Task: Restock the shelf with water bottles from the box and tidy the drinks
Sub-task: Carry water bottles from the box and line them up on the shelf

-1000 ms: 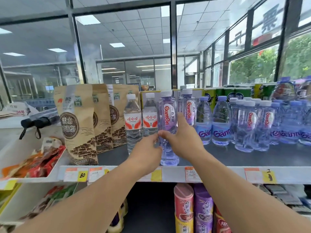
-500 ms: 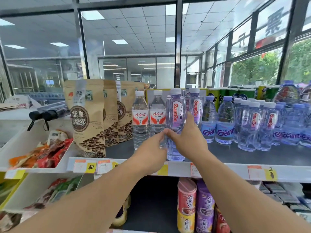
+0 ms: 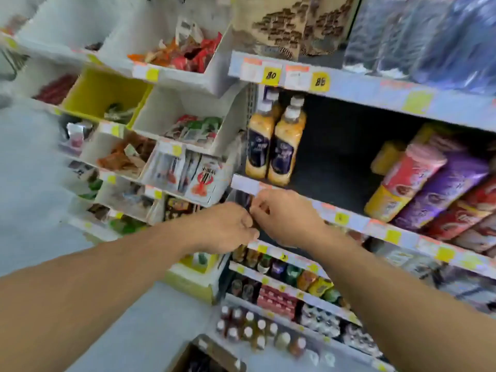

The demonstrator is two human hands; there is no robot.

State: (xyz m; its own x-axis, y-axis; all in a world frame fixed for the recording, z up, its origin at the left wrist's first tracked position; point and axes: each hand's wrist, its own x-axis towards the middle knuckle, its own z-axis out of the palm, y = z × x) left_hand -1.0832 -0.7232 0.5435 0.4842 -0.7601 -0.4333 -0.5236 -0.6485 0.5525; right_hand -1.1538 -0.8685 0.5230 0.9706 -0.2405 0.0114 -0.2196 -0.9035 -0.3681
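Crowding both hands — orange bottles above

Views: I have only one, the head camera.
Position: close before the shelf, at arm's reach.
Direction: forward and steeply down, tilted.
Coverage: shelf tiers down to the box on the floor.
Sharpness: blurred.
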